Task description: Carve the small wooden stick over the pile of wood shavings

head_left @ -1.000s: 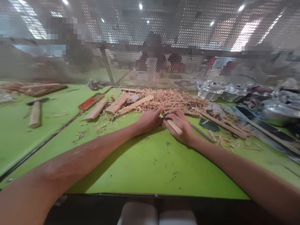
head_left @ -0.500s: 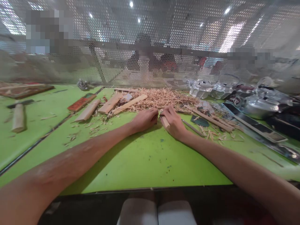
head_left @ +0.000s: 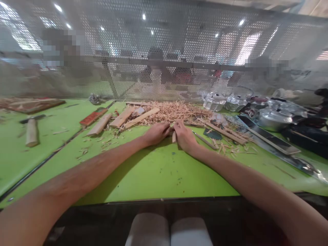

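My right hand (head_left: 183, 134) is closed around a small piece of pale wood (head_left: 174, 137), whose lower end sticks out under the fingers toward me. Close by on its left, my left hand (head_left: 158, 133) has its fingers curled in, almost touching the right fingers. Whatever the left fingers grip is hidden. Both hands rest low over the green table (head_left: 143, 174), in front of a heap of wood shavings (head_left: 176, 111). Just right of my right hand lies a thin metal-looking rod (head_left: 204, 140), beside a dark green scrap (head_left: 213, 134).
Left of the heap lie wooden blocks (head_left: 99, 125) and a red piece (head_left: 92, 117). A hammer-like tool (head_left: 32, 132) lies farther left. At right are a long wooden stick (head_left: 225, 132), a phone-like panel (head_left: 266, 134) and clear plastic-wrapped items (head_left: 275, 118). A perforated screen (head_left: 179, 44) stands behind.
The wood piece has turned from slanting to pointing nearly straight toward me. My hands have come slightly closer together. The camera view has shifted a little.
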Demonstrator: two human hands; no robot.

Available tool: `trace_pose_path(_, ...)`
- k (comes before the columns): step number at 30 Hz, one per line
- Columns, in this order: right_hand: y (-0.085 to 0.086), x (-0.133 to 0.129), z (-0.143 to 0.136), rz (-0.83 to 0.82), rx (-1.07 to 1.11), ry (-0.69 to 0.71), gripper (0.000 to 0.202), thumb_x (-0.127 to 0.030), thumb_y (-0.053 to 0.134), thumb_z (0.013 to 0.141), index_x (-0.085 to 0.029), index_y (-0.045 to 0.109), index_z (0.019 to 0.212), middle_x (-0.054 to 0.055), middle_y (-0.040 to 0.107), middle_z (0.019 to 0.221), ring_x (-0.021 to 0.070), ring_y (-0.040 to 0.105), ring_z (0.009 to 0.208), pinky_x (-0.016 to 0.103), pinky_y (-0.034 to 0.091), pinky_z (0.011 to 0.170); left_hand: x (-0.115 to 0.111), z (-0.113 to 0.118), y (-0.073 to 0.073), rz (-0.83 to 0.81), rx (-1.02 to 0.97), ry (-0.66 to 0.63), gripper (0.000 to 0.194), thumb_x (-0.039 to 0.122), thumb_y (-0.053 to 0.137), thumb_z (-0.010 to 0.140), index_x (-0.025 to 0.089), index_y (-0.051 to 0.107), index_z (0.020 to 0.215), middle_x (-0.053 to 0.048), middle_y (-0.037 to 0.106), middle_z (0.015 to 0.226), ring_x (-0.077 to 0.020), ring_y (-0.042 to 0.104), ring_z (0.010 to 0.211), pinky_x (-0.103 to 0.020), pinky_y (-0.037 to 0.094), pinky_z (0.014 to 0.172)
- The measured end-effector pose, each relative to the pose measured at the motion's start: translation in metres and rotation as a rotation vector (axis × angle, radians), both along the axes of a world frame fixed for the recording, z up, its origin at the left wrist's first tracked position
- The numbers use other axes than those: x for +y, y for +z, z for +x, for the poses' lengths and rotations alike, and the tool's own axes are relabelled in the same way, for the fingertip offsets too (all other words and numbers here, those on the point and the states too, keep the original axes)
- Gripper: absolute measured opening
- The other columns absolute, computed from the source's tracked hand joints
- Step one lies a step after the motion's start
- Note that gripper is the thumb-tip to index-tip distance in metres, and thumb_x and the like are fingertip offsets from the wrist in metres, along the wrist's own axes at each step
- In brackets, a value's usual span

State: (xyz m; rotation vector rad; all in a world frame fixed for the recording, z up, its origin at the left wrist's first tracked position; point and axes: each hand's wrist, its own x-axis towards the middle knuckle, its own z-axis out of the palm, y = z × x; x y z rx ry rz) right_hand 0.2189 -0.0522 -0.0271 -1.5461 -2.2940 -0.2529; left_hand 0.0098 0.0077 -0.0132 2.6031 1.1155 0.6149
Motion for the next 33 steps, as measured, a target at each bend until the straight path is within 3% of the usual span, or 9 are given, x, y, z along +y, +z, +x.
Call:
trace_pose_path(4, 0.005, -0.006, -0.005, -0.017, -0.057, -0.023, 0.035, 0.006, 0.059, 0.12, -0.013, 0.084, 0.137, 0.022, 0.08, 0.152, 0.0209, 0.076, 0.091, 0.033, 0.06, 0.081, -0.004, 0.001, 0.003, -0.113, -0.07, 0.033, 0.036, 0.039, 0.056, 0.124, 0.024, 0.072, 0.095, -0.013, 0.089, 0.108, -0.0285, 0.083, 0.1, -0.039, 0.061, 0.092)
trace_pose_path(8, 0.007, -0.006, -0.007, -0.025, -0.083, -0.014, 0.044, 0.01, 0.056, 0.119, -0.011, 0.085, 0.145, 0.023, 0.082, 0.151, 0.0203, 0.078, 0.092, 0.031, 0.059, 0.078, -0.003, -0.003, 0.012, -0.304, -0.13, 0.026, 0.028, 0.048, 0.074, 0.109, 0.022, 0.081, 0.1, -0.011, 0.094, 0.107, -0.0285, 0.087, 0.097, -0.038, 0.065, 0.09)
trace_pose_path(12, 0.007, -0.004, -0.007, -0.027, -0.072, 0.02, 0.051, 0.013, 0.053, 0.117, -0.009, 0.085, 0.15, 0.022, 0.082, 0.146, 0.0193, 0.077, 0.09, 0.03, 0.063, 0.078, -0.001, -0.008, 0.016, -0.469, -0.178, -0.036, 0.027, 0.045, 0.08, 0.1, 0.021, 0.086, 0.109, -0.009, 0.093, 0.099, -0.023, 0.086, 0.087, -0.034, 0.065, 0.084)
trace_pose_path(16, 0.004, -0.001, -0.007, -0.008, -0.036, 0.069, 0.051, 0.009, 0.053, 0.119, -0.01, 0.086, 0.153, 0.021, 0.081, 0.146, 0.0194, 0.077, 0.087, 0.033, 0.068, 0.078, 0.002, -0.013, 0.013, -0.537, -0.205, -0.046, 0.039, 0.039, 0.075, 0.101, 0.016, 0.087, 0.131, -0.003, 0.083, 0.082, -0.0182, 0.072, 0.066, -0.031, 0.058, 0.071)
trace_pose_path(18, -0.001, 0.001, -0.007, 0.004, -0.01, 0.094, 0.05, 0.008, 0.052, 0.12, -0.01, 0.087, 0.15, 0.022, 0.08, 0.147, 0.0189, 0.076, 0.086, 0.034, 0.07, 0.078, 0.004, -0.016, 0.012, -0.493, -0.176, -0.054, 0.042, 0.039, 0.076, 0.103, 0.016, 0.088, 0.135, -0.003, 0.084, 0.085, -0.0181, 0.073, 0.068, -0.03, 0.059, 0.073)
trace_pose_path(21, -0.008, 0.006, -0.005, 0.018, 0.034, 0.123, 0.046, 0.007, 0.052, 0.121, -0.011, 0.088, 0.142, 0.021, 0.08, 0.145, 0.019, 0.077, 0.088, 0.033, 0.07, 0.078, 0.007, -0.022, 0.009, -0.264, -0.027, -0.046, 0.038, 0.041, 0.079, 0.105, 0.017, 0.092, 0.132, -0.006, 0.086, 0.093, -0.0198, 0.075, 0.075, -0.03, 0.058, 0.074)
trace_pose_path(26, -0.008, 0.021, 0.016, 0.053, 0.104, 0.108, 0.006, -0.013, 0.084, 0.12, -0.017, 0.087, 0.125, 0.018, 0.081, 0.136, 0.0311, 0.082, 0.112, 0.043, 0.073, 0.094, 0.008, -0.026, -0.001, -0.067, 0.078, 0.011, 0.019, 0.032, 0.083, 0.105, 0.018, 0.091, 0.118, -0.012, 0.089, 0.113, -0.027, 0.082, 0.098, -0.037, 0.062, 0.091)
trace_pose_path(30, -0.005, 0.034, 0.034, 0.155, 0.229, 0.097, 0.016, -0.016, 0.075, 0.123, -0.023, 0.089, 0.124, 0.016, 0.08, 0.129, 0.0354, 0.081, 0.117, 0.049, 0.07, 0.105, 0.005, -0.027, -0.007, -0.019, 0.09, 0.006, 0.02, 0.021, 0.077, 0.111, 0.017, 0.089, 0.126, -0.018, 0.087, 0.133, -0.0351, 0.084, 0.131, -0.044, 0.065, 0.114)
trace_pose_path(33, -0.006, 0.035, 0.036, 0.173, 0.269, 0.134, 0.024, -0.022, 0.069, 0.127, -0.025, 0.093, 0.13, 0.015, 0.079, 0.127, 0.0369, 0.079, 0.117, 0.053, 0.07, 0.107, 0.0, -0.027, -0.007, 0.018, 0.115, 0.004, 0.03, 0.018, 0.071, 0.115, 0.016, 0.084, 0.142, -0.02, 0.083, 0.146, -0.0351, 0.084, 0.134, -0.044, 0.067, 0.115)
